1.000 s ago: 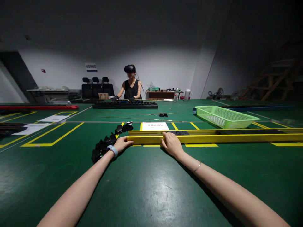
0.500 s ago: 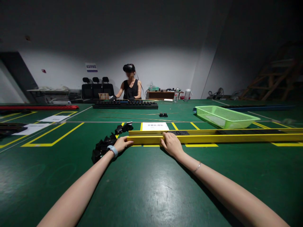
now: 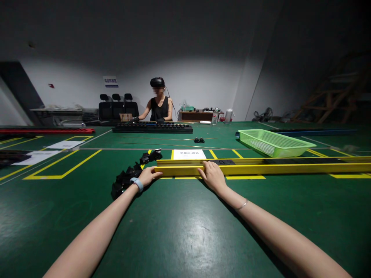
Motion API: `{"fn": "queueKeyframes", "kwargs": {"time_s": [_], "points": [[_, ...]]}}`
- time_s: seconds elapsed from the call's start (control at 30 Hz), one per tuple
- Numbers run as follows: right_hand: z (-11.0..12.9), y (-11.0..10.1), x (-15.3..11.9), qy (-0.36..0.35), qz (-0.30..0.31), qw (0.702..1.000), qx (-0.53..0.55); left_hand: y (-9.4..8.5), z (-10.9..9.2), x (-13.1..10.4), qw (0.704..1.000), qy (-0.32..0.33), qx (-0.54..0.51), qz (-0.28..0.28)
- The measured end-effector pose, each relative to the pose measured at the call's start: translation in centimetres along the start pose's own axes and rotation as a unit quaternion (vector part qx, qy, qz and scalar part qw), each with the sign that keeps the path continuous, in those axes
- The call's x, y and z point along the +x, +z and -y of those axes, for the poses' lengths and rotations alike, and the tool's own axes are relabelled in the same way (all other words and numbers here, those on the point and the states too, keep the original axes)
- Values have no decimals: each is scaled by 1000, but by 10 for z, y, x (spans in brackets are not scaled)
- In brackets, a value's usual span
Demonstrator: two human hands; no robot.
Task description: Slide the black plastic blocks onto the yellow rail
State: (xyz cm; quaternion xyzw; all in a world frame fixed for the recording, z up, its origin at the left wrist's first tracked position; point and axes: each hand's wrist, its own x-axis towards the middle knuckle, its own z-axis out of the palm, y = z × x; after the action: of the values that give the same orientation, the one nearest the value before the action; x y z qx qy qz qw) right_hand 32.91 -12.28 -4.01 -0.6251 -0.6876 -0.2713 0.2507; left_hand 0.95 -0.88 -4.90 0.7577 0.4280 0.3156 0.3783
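With left hand and right hand we hold the yellow rail, dark pieces inside it, a green basket beyond.

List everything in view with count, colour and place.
Long rail: one, yellow, at both hands
Linked pieces: several, black, beside left hand
Basket: one, green, beyond rail, right
Papers: three, white, one beyond rail, two left
Tape: several strips, yellow, tabletop
Blocks: two, black, table centre
Person: one, black top, far side
Track: one, black, before that person
Red rail: count unclear, red, far left
Blue rail: one, blue, behind basket
Seats: three, black, back wall, left
Desk: one, brown, back wall
Bottle: one, clear, far edge
Table: one, green, underneath
Left hand: one, blue wristband, rail's left end
Right hand: one, silver bracelet, rail's near wall
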Motion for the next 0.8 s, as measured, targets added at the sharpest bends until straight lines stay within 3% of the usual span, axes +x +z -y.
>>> {"fn": "queueKeyframes", "kwargs": {"time_s": [0.8], "points": [[-38,-6,-11,-3,-4,1000,-14,-3,-3,-2,1000,11,4,8]]}}
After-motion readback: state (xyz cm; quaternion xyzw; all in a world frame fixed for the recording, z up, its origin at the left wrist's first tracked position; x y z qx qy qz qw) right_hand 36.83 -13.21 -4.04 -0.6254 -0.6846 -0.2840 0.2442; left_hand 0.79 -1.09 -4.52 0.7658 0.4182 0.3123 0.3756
